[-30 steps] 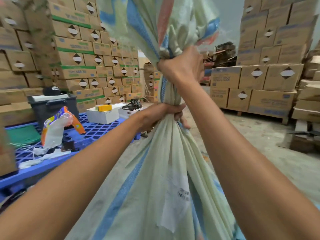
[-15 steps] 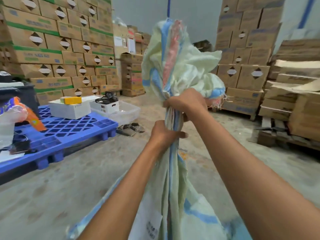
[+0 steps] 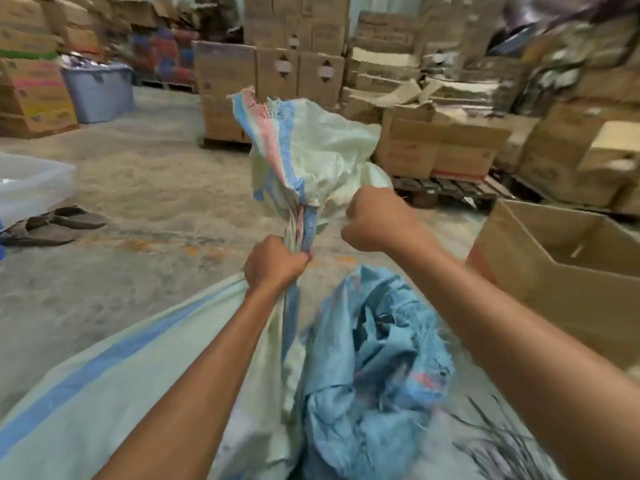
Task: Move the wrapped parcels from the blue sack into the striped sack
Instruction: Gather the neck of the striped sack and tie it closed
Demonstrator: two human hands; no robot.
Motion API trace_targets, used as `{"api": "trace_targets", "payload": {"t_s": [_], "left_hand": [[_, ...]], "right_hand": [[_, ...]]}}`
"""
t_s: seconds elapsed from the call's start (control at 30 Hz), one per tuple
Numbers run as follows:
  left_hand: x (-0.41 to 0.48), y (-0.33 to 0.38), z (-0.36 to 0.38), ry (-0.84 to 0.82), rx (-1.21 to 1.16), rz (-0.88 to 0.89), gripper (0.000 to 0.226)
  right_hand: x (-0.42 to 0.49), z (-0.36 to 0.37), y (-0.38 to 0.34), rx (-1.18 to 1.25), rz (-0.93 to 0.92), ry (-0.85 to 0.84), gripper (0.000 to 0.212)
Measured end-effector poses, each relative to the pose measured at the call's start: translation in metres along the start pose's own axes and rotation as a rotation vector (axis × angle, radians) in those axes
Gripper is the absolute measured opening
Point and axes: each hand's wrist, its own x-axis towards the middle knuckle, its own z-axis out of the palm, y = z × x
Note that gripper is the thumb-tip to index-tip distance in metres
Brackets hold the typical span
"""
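The striped sack (image 3: 322,157) stretches away from the viewer, mouth uppermost. The left hand (image 3: 275,265) has its fingers wrapped round the sack's neck. The right hand (image 3: 377,220) is fisted, seemingly empty. The blue sack (image 3: 374,358) lies crumpled alongside, with a cardboard box (image 3: 554,289) to the right.

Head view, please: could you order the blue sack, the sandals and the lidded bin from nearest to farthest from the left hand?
1. Blue sack: crumpled just right of the left hand, which grips the striped sack.
2. Sandals: lying off to the left.
3. Lidded bin: far back on the left.
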Motion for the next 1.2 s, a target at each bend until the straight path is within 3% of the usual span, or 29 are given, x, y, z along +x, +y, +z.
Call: {"api": "trace_targets", "payload": {"t_s": [0.1, 0.2, 0.37, 0.6, 0.67, 0.93, 1.0, 1.1, 1.2], "left_hand": [[-0.023, 0.005, 0.040, -0.115, 0.157, 0.101, 0.062], [-0.052, 0.001, 0.072, -0.218, 0.263, 0.205, 0.052], [-0.088, -0.011, 0.104, -0.281, 0.345, 0.287, 0.040], [-0.096, -0.034, 0.116, -0.308, 0.376, 0.299, 0.040], [-0.095, -0.038, 0.118, -0.308, 0.373, 0.294, 0.042], [-0.082, -0.052, 0.116, -0.325, 0.337, 0.243, 0.043], [-0.079, -0.057, 0.112, -0.340, 0.323, 0.200, 0.043], [-0.071, -0.063, 0.104, -0.354, 0.272, 0.137, 0.037], [-0.061, -0.062, 0.088, -0.363, 0.197, 0.078, 0.033]], "right_hand": [[-0.046, 0.030, 0.069, -0.051, 0.165, 0.034, 0.034], [-0.090, 0.058, 0.129, -0.115, 0.349, 0.053, 0.029], [-0.154, 0.128, 0.202, -0.166, 0.589, -0.101, 0.025], [-0.251, 0.248, 0.246, -0.303, 0.404, -0.531, 0.038], [-0.274, 0.271, 0.247, -0.318, 0.382, -0.549, 0.037], [-0.307, 0.312, 0.244, -0.342, 0.364, -0.388, 0.028], [-0.304, 0.309, 0.240, -0.275, 0.336, -0.331, 0.018], [-0.283, 0.282, 0.221, 0.004, 0.294, -0.109, 0.007], [-0.236, 0.235, 0.184, 0.162, 0.138, 0.135, 0.006]]}}
